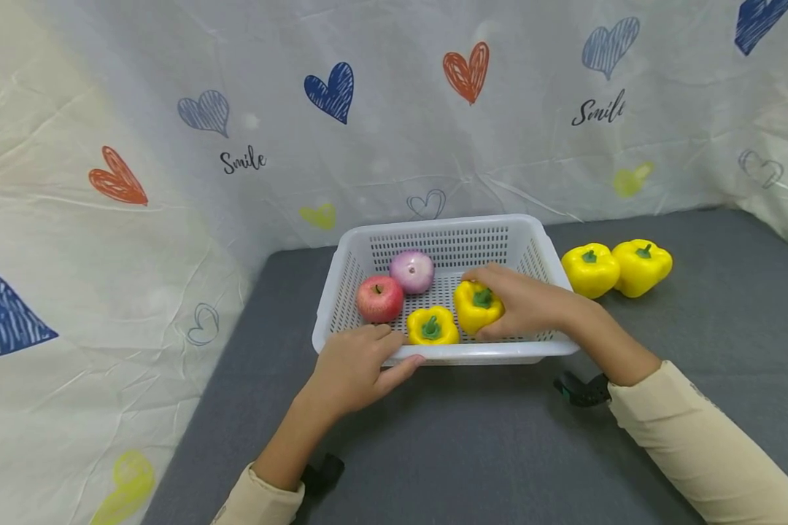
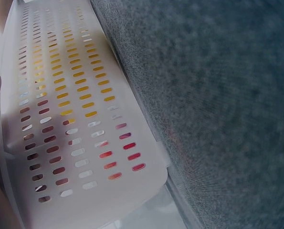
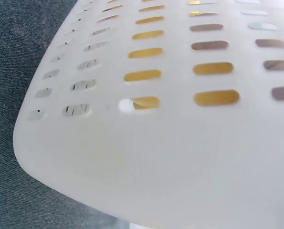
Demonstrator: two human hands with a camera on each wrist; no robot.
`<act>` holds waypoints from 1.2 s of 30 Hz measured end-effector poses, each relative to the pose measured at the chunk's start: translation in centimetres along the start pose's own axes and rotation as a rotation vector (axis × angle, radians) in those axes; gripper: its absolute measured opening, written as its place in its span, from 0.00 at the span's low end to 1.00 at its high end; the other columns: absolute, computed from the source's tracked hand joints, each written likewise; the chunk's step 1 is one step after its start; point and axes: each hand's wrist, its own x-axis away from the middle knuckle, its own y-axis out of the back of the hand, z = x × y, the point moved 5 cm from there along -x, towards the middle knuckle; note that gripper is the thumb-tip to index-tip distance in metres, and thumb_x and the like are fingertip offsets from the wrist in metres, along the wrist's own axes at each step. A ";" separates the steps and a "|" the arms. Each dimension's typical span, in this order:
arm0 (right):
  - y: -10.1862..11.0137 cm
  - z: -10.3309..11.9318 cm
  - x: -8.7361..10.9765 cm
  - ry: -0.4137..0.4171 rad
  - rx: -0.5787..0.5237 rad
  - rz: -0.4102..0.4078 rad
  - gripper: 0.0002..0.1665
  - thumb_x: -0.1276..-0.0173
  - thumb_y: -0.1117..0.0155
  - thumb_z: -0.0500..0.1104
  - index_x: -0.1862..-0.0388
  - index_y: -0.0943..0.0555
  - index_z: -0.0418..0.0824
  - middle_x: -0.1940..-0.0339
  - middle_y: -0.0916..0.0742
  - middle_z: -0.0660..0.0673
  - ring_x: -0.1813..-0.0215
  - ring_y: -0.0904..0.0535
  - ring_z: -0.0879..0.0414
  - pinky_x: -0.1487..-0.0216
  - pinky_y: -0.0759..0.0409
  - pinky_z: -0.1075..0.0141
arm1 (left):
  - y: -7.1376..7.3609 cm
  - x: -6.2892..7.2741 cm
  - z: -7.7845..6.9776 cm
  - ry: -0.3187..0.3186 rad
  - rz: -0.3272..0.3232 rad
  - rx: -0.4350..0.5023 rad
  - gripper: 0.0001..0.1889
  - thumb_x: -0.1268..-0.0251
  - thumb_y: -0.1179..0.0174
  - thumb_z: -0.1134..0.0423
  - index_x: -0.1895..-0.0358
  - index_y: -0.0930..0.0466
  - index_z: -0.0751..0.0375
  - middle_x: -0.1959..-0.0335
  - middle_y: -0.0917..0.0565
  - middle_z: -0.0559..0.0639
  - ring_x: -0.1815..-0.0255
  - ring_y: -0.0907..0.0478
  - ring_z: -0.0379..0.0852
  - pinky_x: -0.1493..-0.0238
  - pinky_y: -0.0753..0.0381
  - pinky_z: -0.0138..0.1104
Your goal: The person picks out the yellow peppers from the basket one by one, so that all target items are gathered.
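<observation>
A white slotted plastic basket [image 1: 433, 355] stands on the grey cloth. Inside it lie a red apple [image 1: 379, 300], a purple onion [image 1: 411, 272] and a yellow bell pepper [image 1: 431, 326] near the front wall. My right hand [image 1: 524, 300] reaches over the right part of the basket and grips a second yellow bell pepper [image 1: 476, 306], thumb in front and fingers behind. My left hand [image 1: 361, 364] holds the basket's front rim at the left, thumb outside and fingers over the edge. In the left wrist view, the basket's slotted wall [image 2: 70, 119] shows yellow and red through its holes.
Two more yellow bell peppers, one nearer [image 1: 589, 270] and one farther right [image 1: 641, 267], sit on the cloth right of the basket. Behind hangs a white sheet [image 1: 381, 160] printed with hearts. The grey tabletop [image 1: 466, 445] extends in front of the basket.
</observation>
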 end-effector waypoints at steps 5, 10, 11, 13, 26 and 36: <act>0.3 0.3 0.2 -0.005 -0.016 -0.005 0.46 0.48 0.19 0.45 0.31 0.30 0.42 0.43 0.24 0.46 0.48 0.26 0.52 0.43 0.24 0.53 | 0.0 0.0 0.1 0.004 0.003 0.002 0.18 0.31 0.44 0.39 0.62 0.18 0.49 0.71 0.23 0.41 0.73 0.28 0.40 0.75 0.32 0.32; 0.8 0.6 0.6 -0.001 -0.014 -0.025 0.47 0.49 0.19 0.44 0.31 0.30 0.41 0.43 0.24 0.46 0.48 0.27 0.51 0.44 0.24 0.53 | 0.0 0.0 0.0 0.010 0.013 -0.001 0.18 0.31 0.44 0.39 0.64 0.19 0.50 0.72 0.23 0.41 0.73 0.28 0.39 0.75 0.33 0.32; 0.9 0.6 0.6 -0.001 -0.011 -0.029 0.48 0.49 0.19 0.44 0.30 0.31 0.41 0.43 0.24 0.46 0.48 0.27 0.51 0.44 0.24 0.53 | 0.0 0.0 0.0 0.012 0.016 -0.001 0.18 0.31 0.44 0.39 0.64 0.19 0.50 0.72 0.23 0.41 0.73 0.28 0.39 0.75 0.33 0.32; 1.2 0.7 0.8 0.000 -0.009 -0.036 0.48 0.49 0.19 0.44 0.30 0.31 0.40 0.42 0.24 0.46 0.47 0.27 0.51 0.43 0.25 0.53 | 0.1 0.0 0.0 0.013 0.017 0.003 0.18 0.31 0.44 0.39 0.64 0.19 0.50 0.72 0.22 0.41 0.73 0.28 0.40 0.75 0.33 0.32; 2.7 1.1 2.6 0.014 0.010 -0.082 0.48 0.50 0.18 0.45 0.31 0.31 0.42 0.43 0.23 0.46 0.49 0.27 0.53 0.45 0.25 0.53 | -0.1 0.0 0.1 -0.008 -0.003 -0.006 0.18 0.31 0.43 0.40 0.68 0.24 0.51 0.76 0.28 0.41 0.76 0.32 0.39 0.78 0.37 0.32; 3.9 1.5 4.0 -0.003 0.038 -0.104 0.48 0.48 0.18 0.45 0.30 0.32 0.42 0.42 0.25 0.46 0.48 0.29 0.52 0.47 0.24 0.53 | -0.1 -0.1 0.2 -0.003 -0.011 -0.015 0.20 0.31 0.43 0.40 0.71 0.29 0.51 0.78 0.32 0.41 0.78 0.35 0.39 0.80 0.40 0.32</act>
